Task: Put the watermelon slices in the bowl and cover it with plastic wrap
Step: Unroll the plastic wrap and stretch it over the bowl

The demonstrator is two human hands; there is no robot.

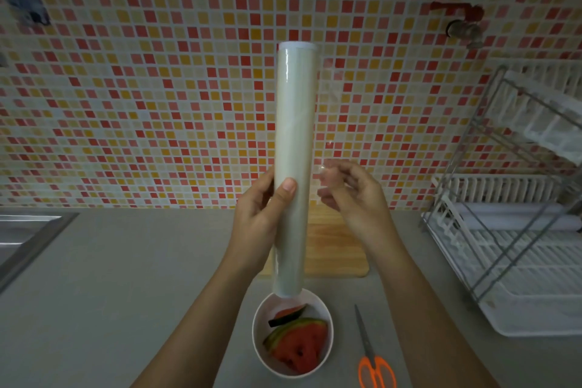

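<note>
I note my left hand point(256, 214) gripping the upright plastic wrap roll point(294, 148); my right hand point(352, 195) pinches its loose film edge above the bowl point(258, 340) of watermelon slices point(299, 346).

Pale translucent roll point(294, 167) in hands; white bowl point(259, 342) below them, red-and-green watermelon slices point(299, 345); orange-handled scissors point(374, 365) lower right; grey bench point(141, 261); red, orange, pink mosaic wall tiles point(157, 88) behind; white rack point(519, 246) right.
</note>
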